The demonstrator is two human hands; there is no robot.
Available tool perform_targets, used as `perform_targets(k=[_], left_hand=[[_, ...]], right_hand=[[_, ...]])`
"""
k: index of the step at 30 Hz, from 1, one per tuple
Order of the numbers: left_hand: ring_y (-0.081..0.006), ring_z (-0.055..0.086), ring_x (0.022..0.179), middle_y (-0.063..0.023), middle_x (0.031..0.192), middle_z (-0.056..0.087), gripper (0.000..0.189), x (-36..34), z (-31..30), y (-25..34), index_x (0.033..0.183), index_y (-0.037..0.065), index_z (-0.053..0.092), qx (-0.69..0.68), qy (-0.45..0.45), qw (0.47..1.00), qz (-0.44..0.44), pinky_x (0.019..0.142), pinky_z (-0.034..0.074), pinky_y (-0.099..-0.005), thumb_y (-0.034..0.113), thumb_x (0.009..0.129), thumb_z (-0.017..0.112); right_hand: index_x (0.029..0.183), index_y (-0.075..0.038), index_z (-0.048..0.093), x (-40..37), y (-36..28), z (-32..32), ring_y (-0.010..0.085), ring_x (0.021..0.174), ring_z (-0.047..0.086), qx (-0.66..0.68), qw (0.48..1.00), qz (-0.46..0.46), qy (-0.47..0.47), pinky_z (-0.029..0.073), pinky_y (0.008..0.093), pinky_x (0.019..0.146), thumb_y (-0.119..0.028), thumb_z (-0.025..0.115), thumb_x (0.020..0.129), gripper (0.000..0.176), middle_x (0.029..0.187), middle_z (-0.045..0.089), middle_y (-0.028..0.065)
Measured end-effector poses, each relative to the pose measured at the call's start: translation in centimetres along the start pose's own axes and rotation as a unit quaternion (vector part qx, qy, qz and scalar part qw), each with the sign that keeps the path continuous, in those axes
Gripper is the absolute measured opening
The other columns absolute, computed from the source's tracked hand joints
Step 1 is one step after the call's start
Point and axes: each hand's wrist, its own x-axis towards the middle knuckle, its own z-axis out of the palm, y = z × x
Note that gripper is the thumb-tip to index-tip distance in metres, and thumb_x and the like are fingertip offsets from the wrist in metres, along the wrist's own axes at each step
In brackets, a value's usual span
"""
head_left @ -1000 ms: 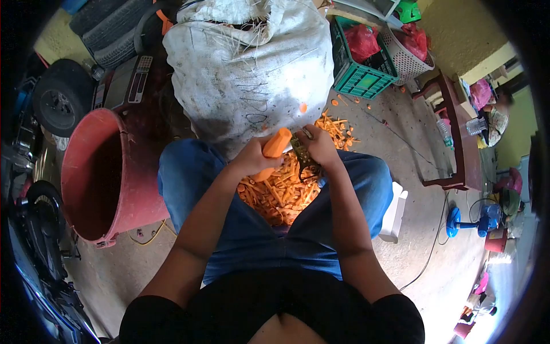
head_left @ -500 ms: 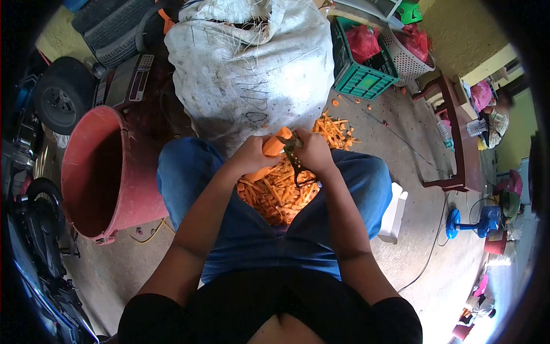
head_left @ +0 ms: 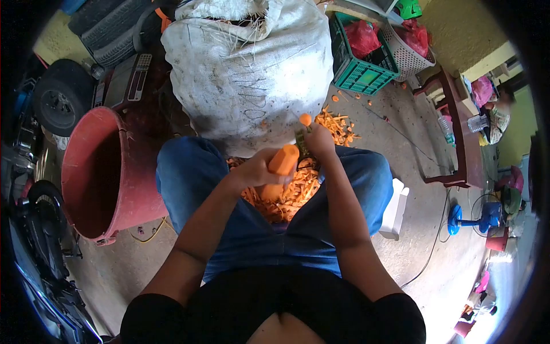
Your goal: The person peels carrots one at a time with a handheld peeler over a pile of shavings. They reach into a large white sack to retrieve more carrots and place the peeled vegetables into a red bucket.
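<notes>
My left hand (head_left: 256, 169) is wrapped round a thick orange carrot (head_left: 283, 160), its flat cut end facing up. To the right, my right hand (head_left: 318, 141) grips a dark green tool (head_left: 301, 143), partly hidden by the fingers; its exact shape is blurred. A small round carrot piece (head_left: 305, 119) shows just above my right hand. Between my knees lies a heap of orange peelings (head_left: 295, 198), under both hands. More peelings (head_left: 339, 126) lie on the floor beside the large white sack (head_left: 246, 86).
A red tub (head_left: 120, 172) stands at the left, near a wheel (head_left: 62, 103). Behind at the right are a green crate (head_left: 366, 77) and a white basket (head_left: 408, 60). A wooden frame (head_left: 455, 132), a blue fan (head_left: 487, 218) and a seated person (head_left: 499, 117) are farther right.
My hands have moved apart. My left hand has come down and right with the carrot, and my right hand has risen slightly with the tool. A round piece now shows above it.
</notes>
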Motion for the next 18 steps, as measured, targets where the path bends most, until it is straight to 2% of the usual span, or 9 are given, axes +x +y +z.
perform_targets(k=[2,3,5,8,9,11,14,16,18], left_hand=[[-0.0131,0.051,0.069,-0.0060,0.075,0.050,0.043,0.4,-0.4,-0.2,0.106,0.007,0.039,0.030,0.160,0.986,0.020,0.059,0.045,-0.0277,0.003,0.068,0.058],[-0.0131,0.051,0.069,-0.0060,0.075,0.050,0.043,0.4,-0.5,0.0,0.106,0.007,0.039,0.028,0.161,0.986,0.022,0.059,0.045,-0.0277,0.003,0.068,0.058],[-0.0179,0.053,0.064,-0.0094,0.079,0.048,0.057,0.3,-0.7,0.8,0.116,0.014,0.024,0.062,0.192,0.978,0.051,0.053,0.047,-0.0308,0.001,0.070,0.055],[-0.0183,0.052,0.061,-0.0093,0.080,0.044,0.054,0.7,-1.3,-0.3,0.112,0.015,0.023,0.087,0.199,0.972,0.090,0.053,0.048,-0.0312,0.000,0.070,0.055],[-0.0183,0.052,0.060,-0.0092,0.080,0.042,0.053,0.9,-1.4,-0.5,0.110,0.015,0.024,0.117,0.201,0.965,0.120,0.053,0.048,-0.0315,0.000,0.070,0.054],[-0.0179,0.052,0.059,-0.0091,0.081,0.042,0.050,0.6,-1.6,-0.5,0.108,0.015,0.024,0.085,0.213,0.968,0.101,0.053,0.048,-0.0313,-0.001,0.071,0.054],[-0.0174,0.051,0.058,-0.0091,0.082,0.040,0.048,0.4,-1.9,-0.4,0.106,0.015,0.024,0.057,0.245,0.962,0.104,0.052,0.048,-0.0307,-0.002,0.071,0.052],[-0.0172,0.051,0.057,-0.0090,0.082,0.040,0.047,0.6,-2.1,-0.6,0.105,0.015,0.024,0.063,0.259,0.956,0.126,0.052,0.048,-0.0305,-0.004,0.072,0.051],[-0.0157,0.050,0.066,-0.0080,0.083,0.042,0.044,0.8,-2.2,-0.8,0.105,0.013,0.026,0.059,0.324,0.925,0.190,0.053,0.047,-0.0279,-0.006,0.072,0.049]], right_hand=[[0.078,0.001,0.054,0.1,0.1,0.2,0.0351,0.066,0.054,0.024,0.999,-0.031,-0.002,0.043,0.0428,0.059,-0.027,0.047,0.076,0.028,0.069,0.055,0.0205],[0.076,0.001,0.054,0.1,0.3,0.4,0.0358,0.066,0.054,0.051,0.997,-0.062,-0.004,0.043,0.0432,0.058,-0.028,0.047,0.076,0.030,0.069,0.055,0.0211],[0.074,0.001,0.054,-0.4,0.6,1.1,0.0363,0.068,0.053,0.046,0.996,-0.079,0.008,0.042,0.0430,0.059,-0.030,0.046,0.077,0.032,0.069,0.054,0.0219],[0.072,0.001,0.053,-0.6,0.7,1.5,0.0362,0.070,0.053,-0.001,0.998,-0.066,-0.023,0.042,0.0418,0.061,-0.029,0.048,0.075,0.031,0.069,0.054,0.0214],[0.074,0.001,0.053,-0.5,0.5,1.6,0.0361,0.070,0.053,0.039,0.994,-0.089,-0.050,0.042,0.0409,0.061,-0.028,0.048,0.075,0.030,0.071,0.054,0.0214],[0.075,0.002,0.054,-0.6,0.0,2.4,0.0360,0.070,0.053,0.076,0.987,-0.115,-0.082,0.041,0.0401,0.062,-0.027,0.048,0.074,0.029,0.072,0.055,0.0215],[0.082,0.002,0.055,-1.8,-1.1,4.6,0.0308,0.070,0.055,0.160,0.951,-0.091,-0.247,0.041,0.0374,0.062,-0.022,0.051,0.072,0.027,0.076,0.056,0.0202],[0.083,0.002,0.055,-2.8,-1.9,6.9,0.0276,0.071,0.055,0.224,0.932,-0.122,-0.255,0.042,0.0352,0.060,-0.022,0.051,0.072,0.026,0.077,0.057,0.0171],[0.085,0.001,0.055,-4.0,-3.0,8.5,0.0243,0.072,0.056,0.288,0.908,-0.153,-0.262,0.042,0.0331,0.059,-0.022,0.052,0.072,0.026,0.078,0.058,0.0140]])
